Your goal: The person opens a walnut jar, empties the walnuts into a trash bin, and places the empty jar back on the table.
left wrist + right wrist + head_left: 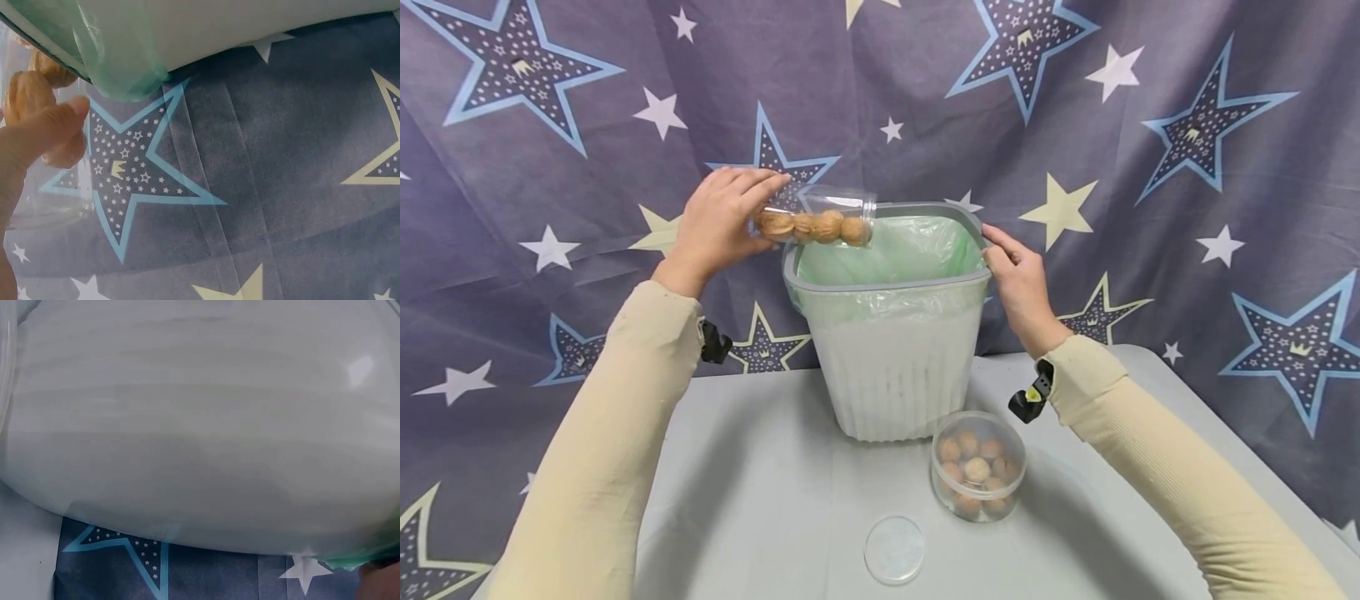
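My left hand [718,217] grips a clear plastic jar [831,200] lying almost on its side, its mouth over the left rim of a white trash bin [898,367]. Several walnuts [827,226] lie in a row along the jar's lower side. In the left wrist view the thumb [44,128] presses on the jar, with walnuts [30,94] behind it. A pale green bag [887,250] lines the bin under a grey rim. My right hand [1021,279] pinches that rim at its right side. Mostly the bin's wall [187,456] fills the right wrist view.
A round clear tub [977,508] with several walnuts stands at the bin's front right. Nearer lies a clear round lid [895,550] on the grey-white table [760,517]. A dark star-patterned curtain [910,92] hangs behind.
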Action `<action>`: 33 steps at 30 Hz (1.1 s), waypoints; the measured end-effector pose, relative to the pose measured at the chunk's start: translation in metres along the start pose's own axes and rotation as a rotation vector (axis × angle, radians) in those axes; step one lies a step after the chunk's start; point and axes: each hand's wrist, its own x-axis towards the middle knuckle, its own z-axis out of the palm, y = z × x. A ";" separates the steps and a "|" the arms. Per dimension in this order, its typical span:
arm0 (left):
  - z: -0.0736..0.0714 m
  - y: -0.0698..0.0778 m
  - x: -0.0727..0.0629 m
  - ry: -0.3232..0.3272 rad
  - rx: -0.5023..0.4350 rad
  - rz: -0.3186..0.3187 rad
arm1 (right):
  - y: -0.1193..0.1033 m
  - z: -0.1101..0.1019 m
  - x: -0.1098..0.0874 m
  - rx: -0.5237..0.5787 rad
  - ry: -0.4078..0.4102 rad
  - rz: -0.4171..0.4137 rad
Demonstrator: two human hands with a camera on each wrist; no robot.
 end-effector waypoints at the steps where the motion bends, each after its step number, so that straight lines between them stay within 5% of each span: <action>1: 0.000 0.000 0.000 0.001 0.000 -0.002 | 0.000 0.000 0.000 -0.002 0.002 -0.002; 12: -0.002 -0.001 -0.002 -0.023 0.014 -0.051 | 0.000 0.002 0.000 0.003 0.012 -0.014; 20: -0.002 0.000 -0.001 -0.014 0.018 -0.011 | 0.000 0.000 -0.001 -0.014 0.012 -0.002; 33: -0.003 0.000 0.000 -0.025 0.036 -0.034 | -0.001 0.000 -0.001 -0.013 0.017 -0.003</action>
